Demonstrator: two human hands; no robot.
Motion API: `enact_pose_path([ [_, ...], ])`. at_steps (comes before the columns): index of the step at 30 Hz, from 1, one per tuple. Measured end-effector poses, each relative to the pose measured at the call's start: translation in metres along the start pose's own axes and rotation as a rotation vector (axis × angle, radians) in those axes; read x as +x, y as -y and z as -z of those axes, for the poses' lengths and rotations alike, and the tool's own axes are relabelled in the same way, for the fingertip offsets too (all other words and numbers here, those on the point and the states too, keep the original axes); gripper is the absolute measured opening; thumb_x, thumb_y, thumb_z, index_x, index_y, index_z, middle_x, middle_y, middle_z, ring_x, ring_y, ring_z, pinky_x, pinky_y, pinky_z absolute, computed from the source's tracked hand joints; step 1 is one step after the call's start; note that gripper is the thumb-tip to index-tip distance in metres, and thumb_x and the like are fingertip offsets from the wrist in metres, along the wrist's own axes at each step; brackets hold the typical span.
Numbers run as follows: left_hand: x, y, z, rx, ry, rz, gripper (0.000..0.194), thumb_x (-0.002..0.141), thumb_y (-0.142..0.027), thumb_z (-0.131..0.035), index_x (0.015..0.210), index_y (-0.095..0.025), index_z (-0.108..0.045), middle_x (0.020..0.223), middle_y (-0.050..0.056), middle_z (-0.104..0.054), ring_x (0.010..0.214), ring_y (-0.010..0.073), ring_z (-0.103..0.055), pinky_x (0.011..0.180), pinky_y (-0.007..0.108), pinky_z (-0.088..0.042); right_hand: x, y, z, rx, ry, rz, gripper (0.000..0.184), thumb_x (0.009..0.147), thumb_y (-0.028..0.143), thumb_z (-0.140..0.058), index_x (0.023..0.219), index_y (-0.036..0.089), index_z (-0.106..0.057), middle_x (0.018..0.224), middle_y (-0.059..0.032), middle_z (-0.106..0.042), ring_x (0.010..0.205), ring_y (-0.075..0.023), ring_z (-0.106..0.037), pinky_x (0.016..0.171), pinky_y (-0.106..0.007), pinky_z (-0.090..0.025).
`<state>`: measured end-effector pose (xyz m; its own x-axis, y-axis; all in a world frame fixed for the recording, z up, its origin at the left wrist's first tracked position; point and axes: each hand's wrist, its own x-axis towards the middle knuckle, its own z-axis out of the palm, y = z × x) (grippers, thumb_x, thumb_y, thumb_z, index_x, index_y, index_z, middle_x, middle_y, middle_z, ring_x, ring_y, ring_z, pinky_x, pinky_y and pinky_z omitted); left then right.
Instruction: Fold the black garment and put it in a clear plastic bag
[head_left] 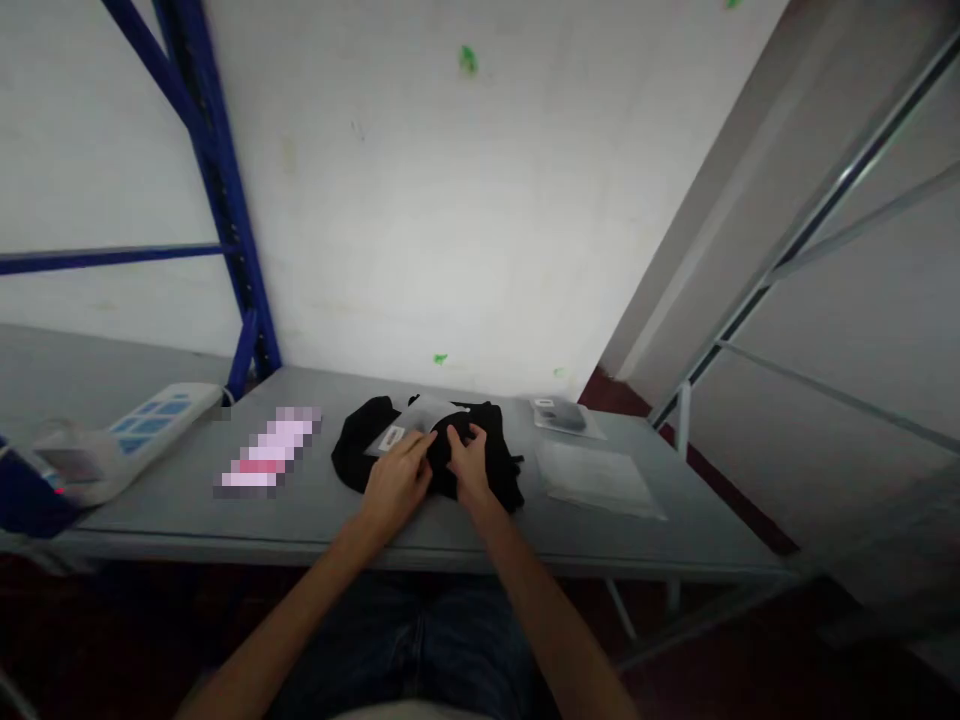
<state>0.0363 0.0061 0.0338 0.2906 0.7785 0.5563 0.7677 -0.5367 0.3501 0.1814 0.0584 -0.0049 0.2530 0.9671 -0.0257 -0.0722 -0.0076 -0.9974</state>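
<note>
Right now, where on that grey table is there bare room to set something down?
Bare table shows along the front edge and between the pink item and black garment. The middle, under both hands, is crowded; clear plastic bags fill the right.

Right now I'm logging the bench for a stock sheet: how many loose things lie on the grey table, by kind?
Black garment, under both hands: 1
Clear plastic bags: 2, one flat, one with a dark item inside
White power strip: 1
Pink item, blurred out: 1
Total: 5
</note>
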Motion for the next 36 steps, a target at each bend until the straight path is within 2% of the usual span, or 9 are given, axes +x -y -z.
enact_pose_path([
  [2,0.000,0.000,-0.001,-0.017,0.006,-0.014,0.048,0.092,-0.009,-0.050,0.138,-0.018,-0.062,0.119,0.010,-0.070,0.100,0.0231,-0.071,0.086,0.034,-0.059,0.003,0.004,0.001,-0.008,-0.061,-0.106,0.045,0.089,0.048,-0.055,0.127,0.029,-0.041,0.118,-0.0089,-0.065,0.102,-0.0233,-0.070,0.062,-0.028,-0.058],
  [4,-0.001,-0.001,-0.002,-0.030,0.010,-0.032,0.050,0.091,-0.008,-0.049,0.139,-0.019,-0.061,0.119,0.010,-0.070,0.101,0.0223,-0.070,0.087,0.034,-0.058,0.004,0.007,0.003,-0.022,-0.076,-0.145,0.041,0.087,0.044,-0.056,0.124,0.029,-0.045,0.116,-0.0078,-0.065,0.100,-0.0222,-0.069,0.061,-0.026,-0.057],
  [14,-0.005,-0.002,-0.005,-0.010,0.049,-0.058,0.050,0.093,-0.008,-0.047,0.140,-0.018,-0.060,0.121,0.010,-0.069,0.103,0.0226,-0.069,0.086,0.033,-0.057,0.018,0.023,0.020,-0.225,0.056,-0.110,0.055,0.071,0.029,-0.075,0.119,0.027,-0.049,0.094,-0.0010,-0.064,0.077,-0.0191,-0.066,0.056,-0.029,-0.057],
  [17,-0.004,-0.003,-0.004,-0.010,0.047,-0.034,0.050,0.092,-0.007,-0.048,0.139,-0.018,-0.061,0.120,0.010,-0.069,0.101,0.0218,-0.070,0.085,0.032,-0.057,0.013,0.023,0.022,-0.313,0.051,-0.003,0.054,0.076,0.032,-0.073,0.122,0.028,-0.044,0.089,0.0010,-0.061,0.075,-0.0194,-0.065,0.059,-0.031,-0.057],
  [22,-0.003,-0.005,-0.003,-0.009,0.049,0.004,0.049,0.092,-0.007,-0.049,0.139,-0.017,-0.061,0.118,0.010,-0.070,0.098,0.0219,-0.070,0.083,0.032,-0.056,-0.006,0.018,0.022,-0.462,0.036,0.263,0.035,0.087,0.039,-0.060,0.117,0.028,-0.044,0.074,0.0053,-0.054,0.065,-0.0216,-0.062,0.068,-0.035,-0.054],
  [27,-0.003,-0.004,-0.003,-0.015,0.043,0.011,0.047,0.093,-0.009,-0.050,0.138,-0.017,-0.062,0.118,0.010,-0.070,0.099,0.0226,-0.070,0.083,0.033,-0.056,-0.018,0.020,0.027,-0.503,0.083,0.423,0.030,0.093,0.042,-0.051,0.120,0.028,-0.050,0.081,0.0014,-0.059,0.071,-0.0228,-0.064,0.078,-0.036,-0.052],
  [31,-0.002,-0.002,-0.003,-0.019,0.040,0.022,0.048,0.092,-0.010,-0.051,0.138,-0.019,-0.062,0.119,0.009,-0.070,0.098,0.0221,-0.070,0.082,0.031,-0.056,-0.015,0.017,0.032,-0.462,0.114,0.347,0.040,0.091,0.042,-0.056,0.129,0.028,-0.053,0.081,0.0011,-0.061,0.071,-0.0217,-0.064,0.073,-0.035,-0.054],
  [36,-0.002,-0.003,-0.002,-0.030,0.059,0.024,0.047,0.093,-0.011,-0.050,0.138,-0.019,-0.062,0.119,0.009,-0.069,0.096,0.0207,-0.070,0.081,0.031,-0.056,-0.002,0.015,0.036,-0.313,0.228,0.094,0.047,0.083,0.038,-0.069,0.128,0.027,-0.057,0.081,0.0030,-0.062,0.069,-0.0178,-0.065,0.062,-0.031,-0.058],
])
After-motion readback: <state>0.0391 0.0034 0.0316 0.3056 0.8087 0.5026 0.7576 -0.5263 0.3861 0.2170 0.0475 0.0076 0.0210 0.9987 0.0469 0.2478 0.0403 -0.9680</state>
